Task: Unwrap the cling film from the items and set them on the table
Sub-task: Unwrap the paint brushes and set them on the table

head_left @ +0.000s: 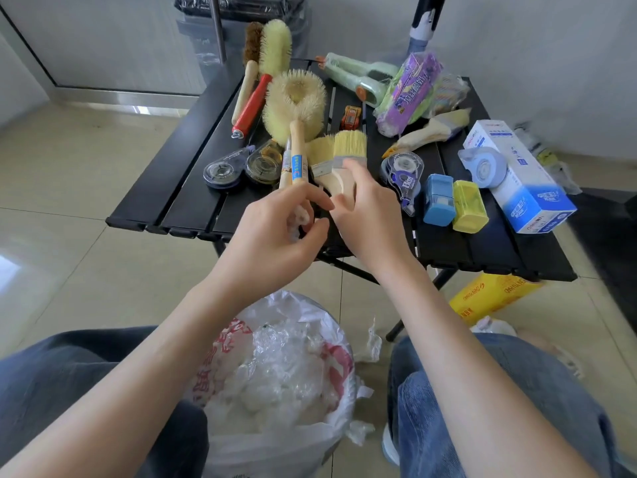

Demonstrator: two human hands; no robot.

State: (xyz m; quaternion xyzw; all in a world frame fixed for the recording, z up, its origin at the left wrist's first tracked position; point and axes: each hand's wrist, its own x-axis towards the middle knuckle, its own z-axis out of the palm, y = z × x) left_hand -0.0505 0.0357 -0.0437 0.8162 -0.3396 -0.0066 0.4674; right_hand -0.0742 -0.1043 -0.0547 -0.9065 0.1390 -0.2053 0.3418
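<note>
My right hand (368,215) grips the wooden handle of a flat paintbrush (348,150) with pale yellow bristles, held just above the black slatted table (179,188). My left hand (275,229) pinches a crumpled wad of cling film (300,217) beside that handle. A second flat paintbrush (320,157) lies right beside the held one. Still in film at the back right are a green clip tool (358,75), a purple packet (406,91) and a pale wrapped bundle (431,131).
Round bristle brushes (293,105), correction tape dispensers (220,172), a toy car (351,117), blue and yellow small boxes (455,201), a tape dispenser (482,167) and a white-blue carton (517,177) crowd the table. A bag of discarded film (275,374) stands between my knees. A yellow box (493,294) lies on the floor.
</note>
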